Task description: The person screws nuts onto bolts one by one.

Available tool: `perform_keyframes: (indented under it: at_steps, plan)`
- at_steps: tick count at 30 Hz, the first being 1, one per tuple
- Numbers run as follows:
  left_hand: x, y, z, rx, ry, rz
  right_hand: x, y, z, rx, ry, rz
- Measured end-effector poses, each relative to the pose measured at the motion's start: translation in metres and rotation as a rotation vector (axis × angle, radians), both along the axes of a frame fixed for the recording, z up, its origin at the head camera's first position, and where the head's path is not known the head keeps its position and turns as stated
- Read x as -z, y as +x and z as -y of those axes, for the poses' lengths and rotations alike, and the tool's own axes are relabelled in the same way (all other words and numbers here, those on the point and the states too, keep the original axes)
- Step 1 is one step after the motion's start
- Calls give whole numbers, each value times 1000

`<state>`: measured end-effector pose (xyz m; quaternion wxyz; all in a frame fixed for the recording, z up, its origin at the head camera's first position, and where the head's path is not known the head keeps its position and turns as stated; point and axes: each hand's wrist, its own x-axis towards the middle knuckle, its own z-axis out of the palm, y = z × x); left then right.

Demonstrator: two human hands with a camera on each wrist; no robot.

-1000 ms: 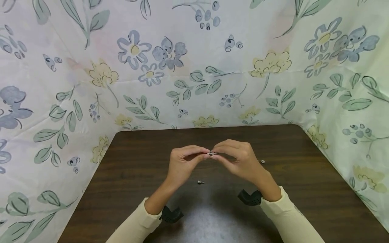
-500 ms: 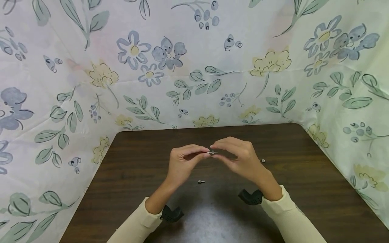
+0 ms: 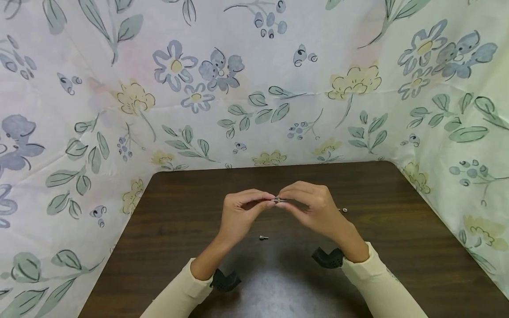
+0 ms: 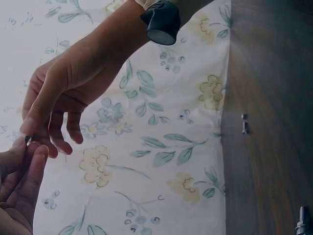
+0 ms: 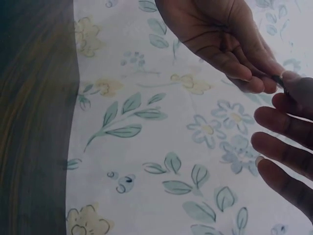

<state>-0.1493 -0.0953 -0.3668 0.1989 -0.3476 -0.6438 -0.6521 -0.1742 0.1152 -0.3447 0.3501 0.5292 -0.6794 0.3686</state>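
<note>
Have closed the right hand (image 3: 311, 203) back onto the small metal fastener (image 3: 279, 200), pinched also by the left hand (image 3: 242, 213) above the table (image 3: 187, 229); apparently midway, with a screw (image 3: 263, 238) and nut-like piece (image 3: 344, 210) left lying loose.

Floral cloth (image 3: 254, 57) — blue, yellow, green print — behind and beside a dark brown table (image 3: 179, 216).
</note>
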Motion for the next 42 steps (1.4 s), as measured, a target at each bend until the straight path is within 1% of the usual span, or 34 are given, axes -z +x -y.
perform_keyframes:
  at_steps: [6,12,15,19,27,38,42]
  plan:
    - [0,1,-1,-1,-1,-3,1,0,0,-6,8,24]
    - [1,-1,-1,-3,1,-9,1,0,-1,25,36,47]
    - [1,0,-1,-6,5,-4,-1,1,-2,27,42,61]
    - [0,0,-1,-12,7,-3,-3,1,-2,12,33,50]
    - [-1,0,0,3,8,4,-3,1,-1,6,15,-9]
    - [-1,0,-1,10,14,-6,-1,1,0,10,-9,-8]
    - [-1,-1,-1,3,9,-9,-1,1,0,16,-1,2]
